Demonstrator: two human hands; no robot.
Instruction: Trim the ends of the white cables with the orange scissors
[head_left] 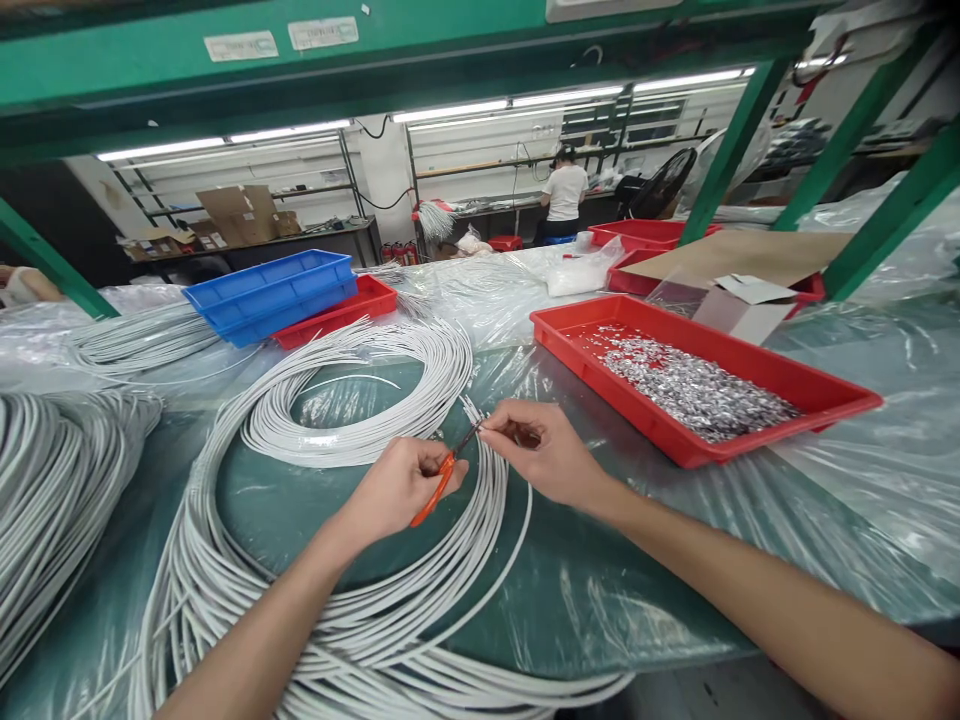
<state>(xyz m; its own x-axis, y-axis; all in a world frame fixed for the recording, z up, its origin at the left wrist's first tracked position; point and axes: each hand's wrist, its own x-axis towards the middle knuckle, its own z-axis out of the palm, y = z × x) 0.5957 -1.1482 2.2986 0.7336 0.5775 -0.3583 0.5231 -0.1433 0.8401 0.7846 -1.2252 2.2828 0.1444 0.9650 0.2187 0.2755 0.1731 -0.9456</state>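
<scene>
My left hand [394, 487] is closed around an orange-handled tool [433, 497] with narrow dark jaws, like small pliers. Its tip points up and right, meeting the fingertips of my right hand [547, 452]. Thumb and forefinger of that hand are pinched together; whatever is between them is too small to make out. Right beside the fingertips, the ends of several white cables [470, 408] stick up from a large coil [420, 610] under both hands. A second white cable coil [360, 440] lies just behind, overlapping the first.
Right of my hands, a red tray [622, 395] holds many small shiny metal pieces [697, 385]. Blue trays [277, 300] rest on a red one at back left. Grey cable bundles [52, 500] lie at left. Green posts [731, 150] frame the bench; a person [564, 190] sits far behind.
</scene>
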